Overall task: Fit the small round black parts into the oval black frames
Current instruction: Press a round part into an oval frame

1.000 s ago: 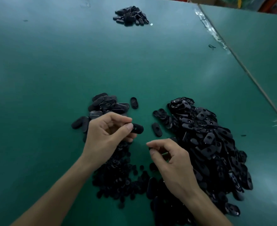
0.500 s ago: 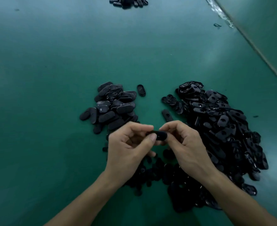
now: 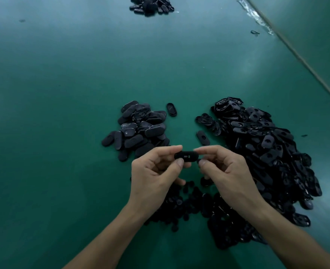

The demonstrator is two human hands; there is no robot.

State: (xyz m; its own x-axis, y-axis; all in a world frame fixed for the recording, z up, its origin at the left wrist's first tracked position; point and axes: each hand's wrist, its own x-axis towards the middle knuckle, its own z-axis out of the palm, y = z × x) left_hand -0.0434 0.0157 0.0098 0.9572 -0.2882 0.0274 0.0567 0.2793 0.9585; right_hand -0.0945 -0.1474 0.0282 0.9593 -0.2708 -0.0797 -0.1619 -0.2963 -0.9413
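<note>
Two hands on one oval frame (image 3: 186, 156) betw. them now: left hand (image 3: 154, 177) pinches its left end, right hand (image 3: 226, 171) its right end; 1 s ago left hand held it alone.

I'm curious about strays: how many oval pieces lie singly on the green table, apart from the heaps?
2. The far oval piece lies just right of the left heap; the near oval piece lies just left of the right heap. Others may be hidden.

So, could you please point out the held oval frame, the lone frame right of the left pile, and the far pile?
held oval frame (image 3: 186, 156): head view, its middle.
lone frame (image 3: 171, 109): head view, its centre.
far pile (image 3: 151, 5): head view, heap's middle.
</note>
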